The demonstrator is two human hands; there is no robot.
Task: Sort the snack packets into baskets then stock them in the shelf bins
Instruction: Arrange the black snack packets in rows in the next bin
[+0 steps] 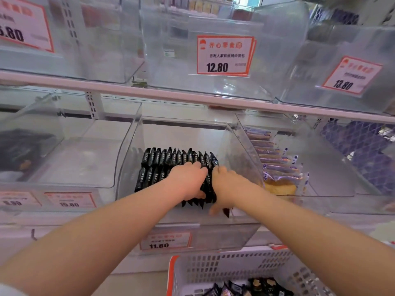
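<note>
Inside the clear middle bin (pixel 128 163) on the lower shelf, both my hands are among the black snack packets (pixel 168 159). My left hand (pixel 187 181) lies over the right end of the rows, its fingers bent down between the upright packets and its thumb tucked under the front row, so it holds a bunch of them together. My right hand (pixel 227 186) sits just beside it, touching the last packets on the right; its fingers curl in against them and the thumb points down toward the bin's front edge. How tightly it pinches I cannot tell.

The packets stand on edge in two rows, back and front, filling the left and middle of the bin floor. The bin to the right (pixel 320 167) holds purple-wrapped cakes (pixel 280 169) stacked against its left wall. The bin on the left (pixel 64 150) shows a dark shape, too blurred to name. Below, a white basket with an orange rim (pixel 235 268) carries more black packets (pixel 252 287). A price tag (pixel 165 241) reading 11.80 hangs under the middle bin.
</note>
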